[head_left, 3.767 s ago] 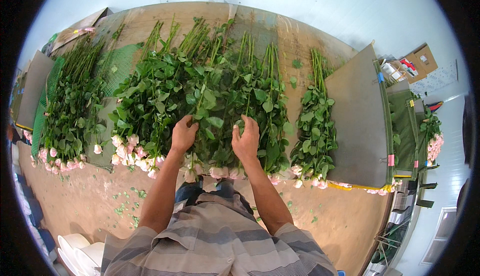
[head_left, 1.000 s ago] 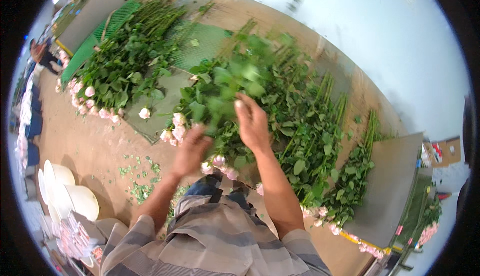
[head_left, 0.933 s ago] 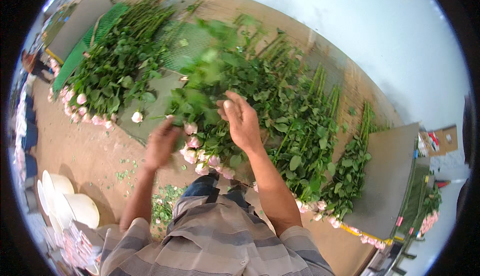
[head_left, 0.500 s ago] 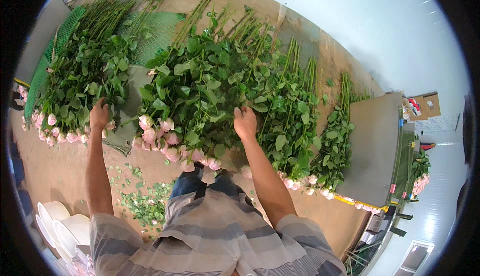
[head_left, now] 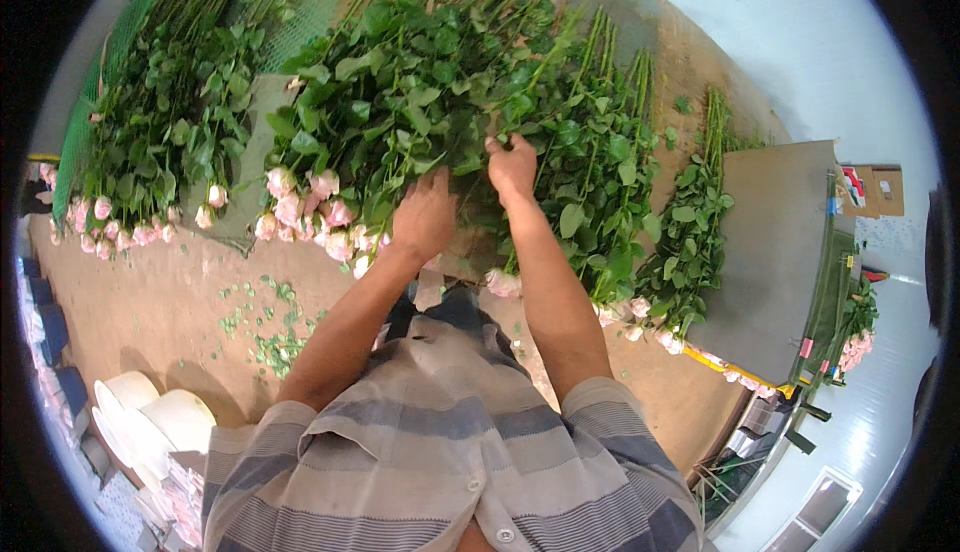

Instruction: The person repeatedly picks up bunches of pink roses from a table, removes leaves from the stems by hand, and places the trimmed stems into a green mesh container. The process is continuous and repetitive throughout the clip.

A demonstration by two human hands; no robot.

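Long-stemmed pink roses lie in bunches across the table, stems pointing away and blooms over the near edge. My left hand lies on the leaves of the middle bunch, its fingers stretched out and their tips partly sunk in the foliage. Just to its right, my right hand is closed at the bunch's right side, its thumb and forefinger pinched on what looks like a rose stem; leaves hide part of the grip. A single pink bloom hangs below my right wrist.
Another rose bunch lies at the left beside green netting. More bunches lie to the right, up to a grey panel. Fallen leaves litter the floor. White round-edged containers stand at lower left.
My left hand has left the left bunch and moved right onto the middle bunch, near my right hand. My right hand has reached a little farther forward and right.
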